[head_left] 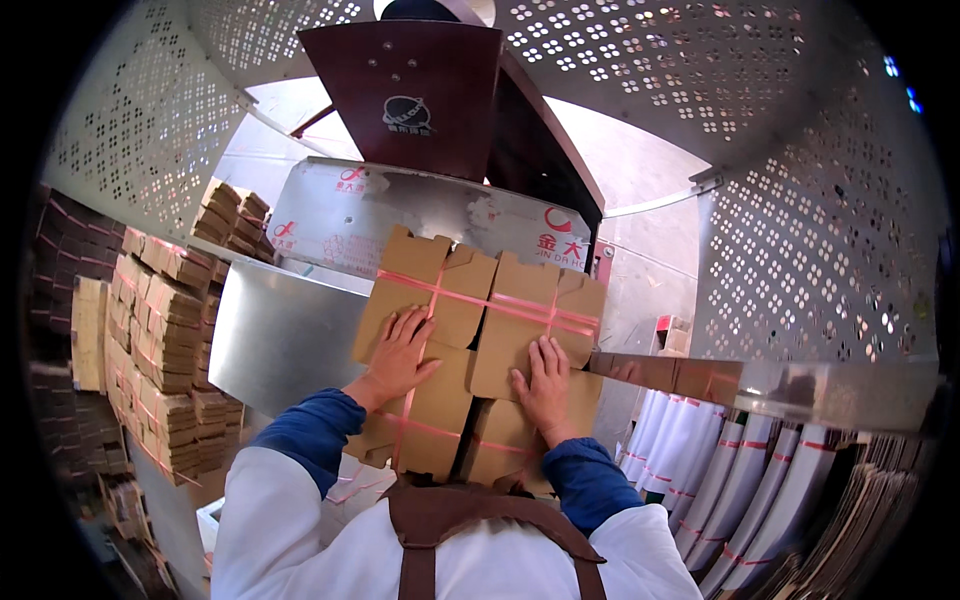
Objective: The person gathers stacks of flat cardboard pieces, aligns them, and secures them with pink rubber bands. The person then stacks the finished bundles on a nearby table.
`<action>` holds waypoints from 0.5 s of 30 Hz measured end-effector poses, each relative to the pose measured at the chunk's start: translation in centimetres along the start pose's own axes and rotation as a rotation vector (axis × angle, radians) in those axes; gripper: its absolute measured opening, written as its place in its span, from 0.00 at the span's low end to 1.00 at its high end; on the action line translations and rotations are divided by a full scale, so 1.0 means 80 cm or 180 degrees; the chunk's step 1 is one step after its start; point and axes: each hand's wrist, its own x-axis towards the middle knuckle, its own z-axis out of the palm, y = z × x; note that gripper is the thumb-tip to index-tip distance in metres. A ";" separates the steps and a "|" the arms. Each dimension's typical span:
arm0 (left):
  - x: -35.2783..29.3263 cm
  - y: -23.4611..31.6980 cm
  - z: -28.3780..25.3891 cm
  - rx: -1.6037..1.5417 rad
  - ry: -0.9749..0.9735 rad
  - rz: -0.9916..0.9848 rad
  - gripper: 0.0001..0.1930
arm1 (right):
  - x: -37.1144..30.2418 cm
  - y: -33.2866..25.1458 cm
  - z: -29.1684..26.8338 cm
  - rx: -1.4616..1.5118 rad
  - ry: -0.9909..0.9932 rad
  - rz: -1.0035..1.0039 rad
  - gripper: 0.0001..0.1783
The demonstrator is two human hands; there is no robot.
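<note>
In front of me lies a bundle of flat brown cardboard pieces (412,268), with notched edges and a dark gap down the middle. Pink plastic straps (462,293) cross it lengthwise and sideways. My left hand (402,358) rests flat on the left half, fingers spread near a crossing of the straps. On the right half lies my right hand (546,388), its fingers stretched out below another strap crossing. Neither hand grips anything. The bundle covers part of a metal machine table (290,330) under it.
Beyond the bundle stands a dark red machine housing (400,100). Perforated metal panels (820,240) curve around both sides. Strapped cardboard stacks (160,330) stand at left. Strapped white bundles (745,480) stand at lower right, below a metal rail (720,378).
</note>
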 end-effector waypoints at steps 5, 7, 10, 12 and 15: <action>0.007 -0.008 0.000 0.0006 0.0037 0.0121 0.36 | 0.009 -0.001 -0.005 0.0076 0.0180 -0.0054 0.31; 0.009 -0.006 0.003 -0.0145 0.0006 0.0138 0.36 | 0.004 0.008 -0.012 0.0180 0.0191 -0.0073 0.31; 0.012 -0.021 -0.016 -0.0377 -0.0361 0.0129 0.36 | -0.014 -0.008 -0.039 0.0170 0.0479 0.0585 0.31; 0.027 -0.034 -0.026 -0.0324 -0.0486 0.0199 0.37 | -0.054 -0.018 -0.055 -0.0266 0.0709 0.1354 0.31; 0.123 -0.094 -0.038 0.0007 -0.0206 0.0410 0.39 | -0.118 -0.023 -0.064 -0.0606 0.0786 0.2657 0.33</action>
